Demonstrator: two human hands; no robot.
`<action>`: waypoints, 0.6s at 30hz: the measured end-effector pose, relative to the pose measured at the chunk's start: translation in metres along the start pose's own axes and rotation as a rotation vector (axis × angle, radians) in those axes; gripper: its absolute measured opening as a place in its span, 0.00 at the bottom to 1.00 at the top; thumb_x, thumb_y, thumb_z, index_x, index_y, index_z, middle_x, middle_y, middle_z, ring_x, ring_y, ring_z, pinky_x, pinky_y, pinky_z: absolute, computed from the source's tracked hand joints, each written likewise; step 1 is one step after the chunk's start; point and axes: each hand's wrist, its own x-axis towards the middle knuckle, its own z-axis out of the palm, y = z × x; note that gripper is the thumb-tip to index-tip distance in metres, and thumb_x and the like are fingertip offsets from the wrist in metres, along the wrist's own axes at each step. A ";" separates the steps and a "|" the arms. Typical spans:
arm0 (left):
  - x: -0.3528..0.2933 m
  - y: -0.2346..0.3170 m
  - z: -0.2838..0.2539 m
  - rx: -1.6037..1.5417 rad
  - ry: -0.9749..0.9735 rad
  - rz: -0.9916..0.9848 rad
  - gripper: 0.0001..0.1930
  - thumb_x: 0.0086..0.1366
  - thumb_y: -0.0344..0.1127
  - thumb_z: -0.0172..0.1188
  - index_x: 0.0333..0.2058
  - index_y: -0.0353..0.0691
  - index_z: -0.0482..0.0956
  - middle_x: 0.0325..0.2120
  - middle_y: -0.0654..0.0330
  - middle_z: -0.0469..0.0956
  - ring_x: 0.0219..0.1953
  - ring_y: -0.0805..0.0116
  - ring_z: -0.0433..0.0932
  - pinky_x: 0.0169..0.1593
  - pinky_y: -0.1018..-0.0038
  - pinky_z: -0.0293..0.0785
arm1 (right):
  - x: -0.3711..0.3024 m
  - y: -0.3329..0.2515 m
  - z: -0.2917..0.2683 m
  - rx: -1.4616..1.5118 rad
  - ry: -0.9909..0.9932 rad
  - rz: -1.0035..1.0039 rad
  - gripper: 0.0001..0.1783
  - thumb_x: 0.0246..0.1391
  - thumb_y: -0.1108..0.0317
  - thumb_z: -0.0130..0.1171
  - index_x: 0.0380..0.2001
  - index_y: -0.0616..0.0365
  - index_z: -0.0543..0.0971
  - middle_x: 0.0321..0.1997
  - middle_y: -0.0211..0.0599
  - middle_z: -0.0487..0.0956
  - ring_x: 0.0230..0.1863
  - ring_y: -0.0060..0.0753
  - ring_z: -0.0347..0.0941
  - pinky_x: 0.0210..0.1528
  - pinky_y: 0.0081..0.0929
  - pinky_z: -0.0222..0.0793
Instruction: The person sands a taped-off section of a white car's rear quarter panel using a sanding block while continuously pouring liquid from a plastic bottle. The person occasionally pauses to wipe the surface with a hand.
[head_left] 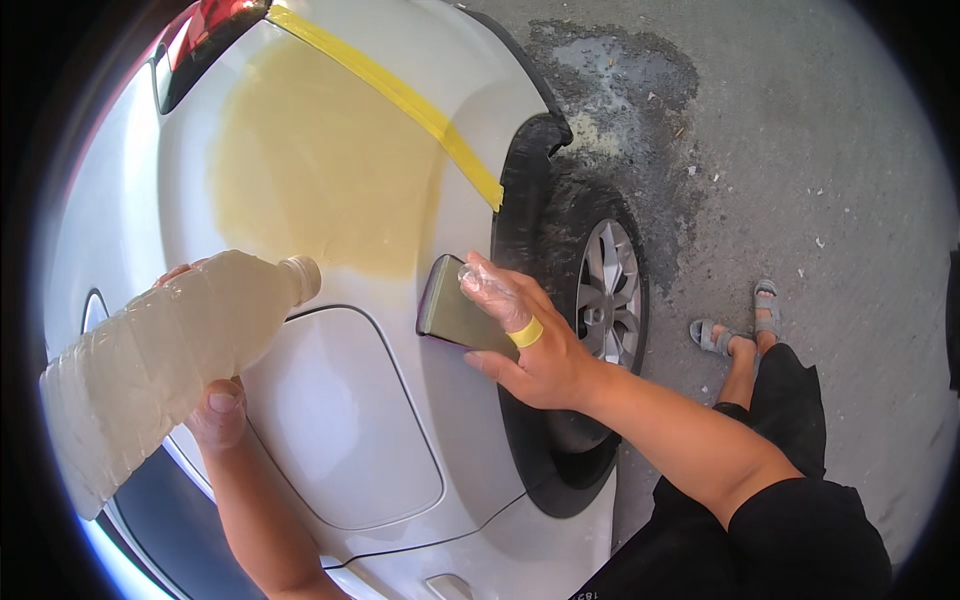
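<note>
My left hand (218, 412) is wrapped round a large clear plastic bottle (165, 355) of cloudy liquid. The bottle lies tilted in the air, its uncapped-looking neck towards the car's panel. My right hand (550, 345) holds a flat, grey-green sanding block (460, 308) by the wheel arch, thumb at its near edge. Clear plastic and a band of yellow tape wrap one of that hand's fingers. Beyond both hands, the silver car's rear panel (465, 420) bears a smooth, yellowish filler patch (325, 160).
Yellow masking tape (400, 95) runs from the red tail light (215, 30) to the wheel arch. Nearer me is a closed fuel flap (345, 420). The wheel (608, 290) stands on the right, with a wet patch (630, 90) on the concrete behind it. My sandalled feet (740, 325) are beside it.
</note>
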 end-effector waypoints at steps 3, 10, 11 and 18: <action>-0.002 0.000 -0.002 0.055 0.075 -0.042 0.54 0.51 0.64 0.74 0.67 0.39 0.60 0.64 0.56 0.65 0.68 0.55 0.64 0.68 0.49 0.62 | -0.001 -0.001 0.006 0.014 0.006 0.034 0.47 0.54 0.68 0.68 0.73 0.56 0.55 0.75 0.52 0.59 0.70 0.58 0.58 0.71 0.46 0.54; -0.011 -0.005 -0.009 0.052 0.150 -0.076 0.55 0.54 0.66 0.72 0.69 0.39 0.57 0.68 0.53 0.61 0.69 0.56 0.61 0.70 0.57 0.59 | 0.011 -0.013 0.019 0.025 0.112 0.076 0.49 0.52 0.68 0.70 0.72 0.61 0.54 0.72 0.52 0.63 0.65 0.57 0.63 0.67 0.46 0.60; -0.007 -0.005 -0.008 0.049 0.132 -0.074 0.54 0.54 0.66 0.72 0.69 0.39 0.57 0.68 0.54 0.60 0.69 0.56 0.61 0.70 0.56 0.59 | 0.012 -0.018 0.017 0.030 0.135 0.106 0.48 0.53 0.67 0.70 0.72 0.62 0.55 0.71 0.53 0.63 0.64 0.57 0.64 0.66 0.47 0.61; -0.012 -0.004 -0.014 0.024 0.208 -0.126 0.54 0.51 0.63 0.74 0.69 0.40 0.59 0.66 0.55 0.64 0.68 0.54 0.63 0.70 0.50 0.59 | 0.020 -0.035 0.026 0.001 0.192 0.132 0.47 0.52 0.68 0.69 0.70 0.69 0.56 0.70 0.58 0.64 0.60 0.59 0.68 0.63 0.46 0.66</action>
